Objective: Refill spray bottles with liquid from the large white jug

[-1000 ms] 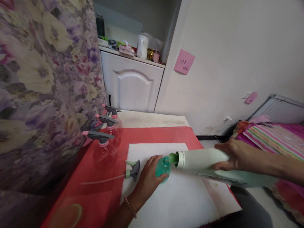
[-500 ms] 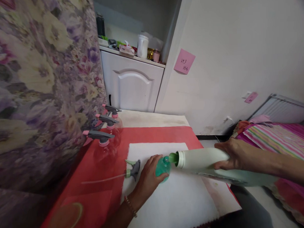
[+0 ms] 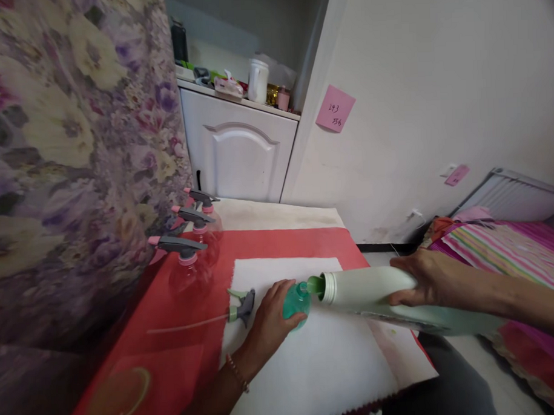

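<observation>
The left fingers (image 3: 280, 290) grasp a teal spray bottle (image 3: 296, 302); just right of them, green liquid (image 3: 315, 285) leaves the tilted pale-green bottle (image 3: 359, 284) the right fingers (image 3: 404, 297) clasp. A trigger sprayer (image 3: 246, 306) lies left of both.

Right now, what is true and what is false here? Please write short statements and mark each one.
1. The left hand holds the small bottle. True.
2. The right hand is empty. False: it grips the large bottle.
3. Green liquid shows at the large bottle's mouth. True.
4. The sprayer is fitted on the small bottle. False: it lies detached, beside the left hand.
5. Three pink bottles stand upright. True.
</observation>
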Motion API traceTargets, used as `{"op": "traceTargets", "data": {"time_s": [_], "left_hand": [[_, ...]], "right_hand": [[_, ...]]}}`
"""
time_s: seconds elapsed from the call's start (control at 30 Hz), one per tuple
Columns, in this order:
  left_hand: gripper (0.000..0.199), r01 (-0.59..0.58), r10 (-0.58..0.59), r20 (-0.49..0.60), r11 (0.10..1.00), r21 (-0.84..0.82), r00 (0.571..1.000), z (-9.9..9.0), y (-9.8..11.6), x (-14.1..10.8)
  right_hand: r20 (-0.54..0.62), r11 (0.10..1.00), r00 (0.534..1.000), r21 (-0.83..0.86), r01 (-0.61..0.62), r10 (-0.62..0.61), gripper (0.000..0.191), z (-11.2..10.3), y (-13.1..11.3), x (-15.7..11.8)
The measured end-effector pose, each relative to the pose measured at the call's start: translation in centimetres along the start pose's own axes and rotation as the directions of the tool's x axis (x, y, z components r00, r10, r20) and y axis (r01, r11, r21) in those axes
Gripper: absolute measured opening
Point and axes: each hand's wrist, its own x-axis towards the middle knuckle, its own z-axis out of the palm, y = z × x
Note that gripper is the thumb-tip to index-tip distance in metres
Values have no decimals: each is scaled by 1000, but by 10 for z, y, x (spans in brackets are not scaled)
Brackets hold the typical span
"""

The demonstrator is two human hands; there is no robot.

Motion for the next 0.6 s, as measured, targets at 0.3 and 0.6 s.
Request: {"op": "traceTargets", "data": {"time_s": [0.3, 0.6], "left_hand": [[57, -13, 13, -14, 1000, 8, 1000, 0, -2, 1], [59, -9, 9, -10, 1000, 3, 1000, 1, -4, 1]], "right_hand": [[19, 1000, 1000, 21, -7, 6, 52, -3, -2, 0], [8, 1000, 1000, 8, -7, 7, 51, -1, 0, -3]]}}
